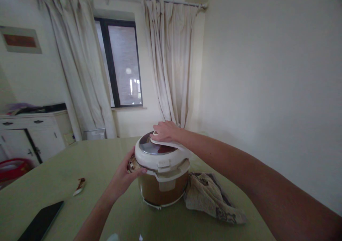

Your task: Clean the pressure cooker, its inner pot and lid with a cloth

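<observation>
An electric pressure cooker [162, 191] with a tan body and a white rim stands on the table. Its white lid [145, 158], with a dark shiny top, rests over the pot; whether it is locked I cannot tell. From above, my right hand [166, 131] is closed around the white handle [175, 144] on the lid. My left hand [127, 173] grips the cooker's left side, thumb on the rim, where a worn brownish part [133, 165] shows. Some of its fingers are hidden behind the cooker. Right beside the cooker lies a crumpled beige cloth [207, 198].
The pale green table [93, 162] fills the foreground. On its left are a dark phone [41, 221] and a small white-and-brown piece [79, 186]. A white cabinet [56, 127] and a red basin [16, 168] stand beyond the left edge. Curtains [171, 55] hang behind.
</observation>
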Available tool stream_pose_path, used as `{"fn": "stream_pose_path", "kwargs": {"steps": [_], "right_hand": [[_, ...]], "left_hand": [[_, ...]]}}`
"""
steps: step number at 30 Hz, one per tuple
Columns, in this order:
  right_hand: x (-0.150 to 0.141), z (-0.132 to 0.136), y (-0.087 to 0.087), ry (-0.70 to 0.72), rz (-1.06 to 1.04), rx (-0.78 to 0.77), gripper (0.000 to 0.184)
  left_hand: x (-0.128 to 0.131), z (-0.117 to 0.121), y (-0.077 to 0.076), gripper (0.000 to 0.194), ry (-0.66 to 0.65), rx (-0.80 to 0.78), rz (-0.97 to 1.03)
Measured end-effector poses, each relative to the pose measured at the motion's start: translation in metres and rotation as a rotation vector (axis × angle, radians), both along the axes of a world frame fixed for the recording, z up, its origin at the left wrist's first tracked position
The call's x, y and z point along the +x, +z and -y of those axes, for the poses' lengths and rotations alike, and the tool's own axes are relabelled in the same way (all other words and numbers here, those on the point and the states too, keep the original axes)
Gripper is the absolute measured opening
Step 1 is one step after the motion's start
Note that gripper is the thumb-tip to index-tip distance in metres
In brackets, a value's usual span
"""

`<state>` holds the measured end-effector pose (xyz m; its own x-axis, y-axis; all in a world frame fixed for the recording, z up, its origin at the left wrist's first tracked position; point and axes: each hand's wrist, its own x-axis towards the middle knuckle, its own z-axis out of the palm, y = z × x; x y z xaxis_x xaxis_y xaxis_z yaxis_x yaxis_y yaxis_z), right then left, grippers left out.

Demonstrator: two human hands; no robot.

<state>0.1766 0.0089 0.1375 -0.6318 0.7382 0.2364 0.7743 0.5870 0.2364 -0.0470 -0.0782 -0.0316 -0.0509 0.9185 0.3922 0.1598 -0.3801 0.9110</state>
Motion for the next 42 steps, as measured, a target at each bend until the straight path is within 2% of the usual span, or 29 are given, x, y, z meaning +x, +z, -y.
{"fn": "stream_pose_path", "kwargs": {"steps": [3, 6, 9, 13, 23, 28, 31, 37, 42], "right_hand": [[0.001, 0.002, 0.004, 0.017, 0.01, -0.008, 0.066], [0.005, 0.003, 0.007, 0.027, -0.005, -0.039, 0.061], [0.007, 0.003, 0.008, 0.0, -0.059, -0.041, 0.06], [0.007, 0.002, 0.006, -0.044, -0.098, -0.039, 0.061], [-0.002, -0.003, 0.005, -0.114, -0.112, -0.067, 0.068], [-0.007, 0.002, 0.006, -0.18, -0.138, -0.069, 0.083], [-0.01, 0.004, 0.006, -0.213, -0.137, -0.079, 0.085], [-0.011, 0.008, 0.006, -0.239, -0.163, -0.067, 0.076], [-0.006, 0.007, 0.004, -0.216, -0.173, -0.103, 0.065]], "left_hand": [[0.001, 0.001, -0.003, 0.125, 0.025, -0.031, 0.025], [0.002, 0.003, -0.002, 0.117, 0.046, -0.033, 0.008], [0.002, 0.004, 0.0, 0.11, 0.039, -0.008, -0.01], [0.001, 0.002, -0.003, 0.114, 0.069, -0.006, 0.004], [-0.004, -0.001, -0.009, 0.117, 0.078, -0.012, -0.023], [-0.003, -0.001, -0.008, 0.119, 0.047, -0.01, -0.018], [-0.003, -0.002, -0.009, 0.122, 0.048, 0.012, -0.018], [-0.005, -0.002, -0.01, 0.119, -0.002, 0.047, -0.036], [-0.005, -0.001, -0.007, 0.127, -0.01, 0.025, -0.014]]}}
